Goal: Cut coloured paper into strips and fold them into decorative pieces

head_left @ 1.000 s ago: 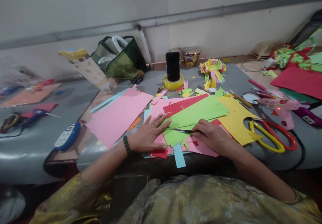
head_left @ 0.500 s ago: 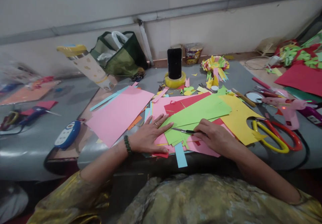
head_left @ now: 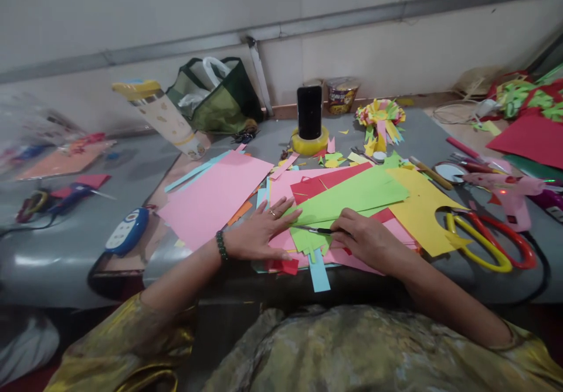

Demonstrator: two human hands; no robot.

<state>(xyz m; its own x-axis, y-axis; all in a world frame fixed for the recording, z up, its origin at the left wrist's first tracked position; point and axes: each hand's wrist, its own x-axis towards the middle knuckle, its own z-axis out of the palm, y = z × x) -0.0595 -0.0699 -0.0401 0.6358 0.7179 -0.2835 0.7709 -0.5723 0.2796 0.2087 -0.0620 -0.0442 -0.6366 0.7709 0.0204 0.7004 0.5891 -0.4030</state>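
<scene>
My left hand point(head_left: 263, 231) lies flat with spread fingers on the pile of coloured paper, its fingertips on the edge of a green sheet point(head_left: 347, 195). In my right hand point(head_left: 367, 240) is a slim pointed tool with a black grip point(head_left: 324, 231); its metal tip rests across the green paper close to my left fingers. I cannot make out the tool's exact kind. Below it, green paper strips overlap a light blue strip point(head_left: 319, 274) that hangs over the table's front edge. A red sheet point(head_left: 332, 182) lies partly under the green one.
A pink sheet point(head_left: 215, 198) lies at left, a cut yellow sheet point(head_left: 422, 210) at right. Scissors with yellow and red handles point(head_left: 481, 245) and a pink glue gun point(head_left: 510, 195) lie farther right. Behind, a phone point(head_left: 309, 113) stands in a yellow tape roll point(head_left: 310, 143), near a paper rosette point(head_left: 380, 116).
My right hand has moved the pointed tool slightly left over the green paper. My left hand stays nearly in place. The whole view has shifted a little.
</scene>
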